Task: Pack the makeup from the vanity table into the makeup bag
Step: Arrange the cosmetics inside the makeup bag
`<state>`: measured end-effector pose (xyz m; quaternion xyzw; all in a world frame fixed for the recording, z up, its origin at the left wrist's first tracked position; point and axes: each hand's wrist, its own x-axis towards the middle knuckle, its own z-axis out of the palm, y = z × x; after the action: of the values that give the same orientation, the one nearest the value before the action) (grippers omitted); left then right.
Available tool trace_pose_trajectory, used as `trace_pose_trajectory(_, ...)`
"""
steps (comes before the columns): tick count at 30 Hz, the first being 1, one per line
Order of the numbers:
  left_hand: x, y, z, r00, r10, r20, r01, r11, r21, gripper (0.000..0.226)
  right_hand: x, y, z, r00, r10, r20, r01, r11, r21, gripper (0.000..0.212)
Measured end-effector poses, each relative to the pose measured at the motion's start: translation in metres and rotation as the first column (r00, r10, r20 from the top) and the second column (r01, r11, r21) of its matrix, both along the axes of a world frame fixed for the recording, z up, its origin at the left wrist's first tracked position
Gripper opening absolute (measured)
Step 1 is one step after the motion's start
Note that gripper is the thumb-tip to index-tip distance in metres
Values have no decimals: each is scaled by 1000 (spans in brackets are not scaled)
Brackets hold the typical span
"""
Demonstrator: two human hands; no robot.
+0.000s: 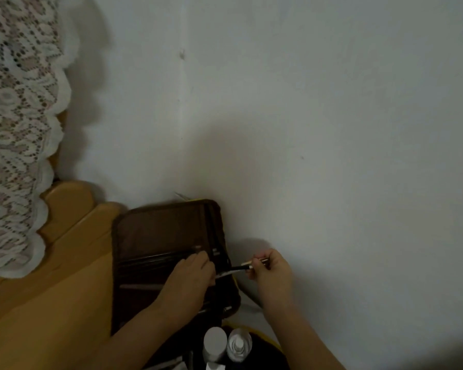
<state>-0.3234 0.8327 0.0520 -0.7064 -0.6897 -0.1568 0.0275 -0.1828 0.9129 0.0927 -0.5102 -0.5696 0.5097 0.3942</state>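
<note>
White wall behind, wooden vanity table (64, 276) below. Our brown makeup bag (166, 236) lies unfolded on it against the wall. Left hand (190, 279) rests on the bag, fingers loosely curled at its right edge. Right hand (271, 271), just right of the bag, pinches a makeup brush (245, 266) pointing into it. Two bottles (226, 343) stand below the bag.

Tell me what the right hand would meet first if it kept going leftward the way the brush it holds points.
Likely the left hand: the right hand aims the makeup brush left at it, over the open brown makeup bag. Depth is unclear, so the tip may reach the bag first.
</note>
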Motion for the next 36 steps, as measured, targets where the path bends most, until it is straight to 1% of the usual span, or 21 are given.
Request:
trace_pose_trajectory(2, 2, -1, 3, 1000, 18, 1, -18, 997, 77, 48, -8, 1, -2, 999, 53, 3, -53, 998, -42, 31)
trace_pose_trajectory(4, 2, -2, 3, 1000, 25, -6, -24, 992, 120, 47, -15, 3, -3, 998, 57, 32, -55, 997, -56, 31)
trace_pose_trajectory(8, 0, -4, -4, 1000, 25, -9, -24, 990, 140, 52, -19, 14, -4, 989, -89, 117, 96, 994, -53, 31)
trace_pose_trajectory(11, -6, -4, -6, 1000, 4, 8, -6, 982, 188, 52, -6, 16, 5, 983, -137, 123, 137, 991, 11, 32)
trace_pose_trajectory(14, -6, -3, -5, 1000, -7, 26, 1, 974, 227, 49, 1, 12, 7, 973, -118, 198, 105, 992, 74, 21)
trace_pose_trajectory(16, -3, -2, -3, 1000, 8, 8, -9, 970, 242, 44, -8, 7, 1, 966, -49, 253, 39, 998, 46, 16)
trace_pose_trajectory(18, 2, 0, -1, 1000, 15, -13, -11, 967, 256, 41, -21, 0, -6, 979, 42, 199, -25, 996, -88, 19)
trace_pose_trajectory(21, 4, 0, 0, 999, 40, -33, -29, 958, 285, 34, -35, -7, -10, 995, 99, 30, -86, 955, -284, 23)
trace_pose_trajectory(22, 3, 0, 0, 999, 41, -30, -30, 953, 301, 25, -35, -7, -9, 995, 95, -12, -94, 943, -319, 23)
trace_pose_trajectory(24, 2, -2, 0, 998, 50, -30, -37, 942, 333, 4, -33, -3, -7, 997, 70, -33, -77, 945, -319, 25)
trace_pose_trajectory(26, 3, -3, 3, 998, 54, -33, -40, 940, 338, 10, -30, 0, -9, 997, 37, -74, -59, 945, -321, 25)
trace_pose_trajectory(28, 3, -2, 1, 998, 51, -32, -36, 938, 346, 6, -31, -2, -12, 983, -12, -184, -61, 921, -386, 24)
trace_pose_trajectory(30, 4, -2, 1, 999, 39, -14, -32, 949, 314, 24, -34, -5, -14, 937, -68, -342, -112, 870, -480, 22)
trace_pose_trajectory(32, 4, -2, 0, 999, 45, 2, -44, 960, 277, 33, -35, -6, -14, 884, -126, -449, -150, 835, -530, 24)
trace_pose_trajectory(34, 2, -2, 0, 999, 44, 33, -51, 967, 249, 32, -32, 0, -12, 859, -183, -478, -114, 842, -527, 23)
trace_pose_trajectory(36, 1, -2, 0, 997, 36, 65, -51, 966, 253, 28, -29, 4, -11, 873, -179, -454, -82, 863, -499, 20)
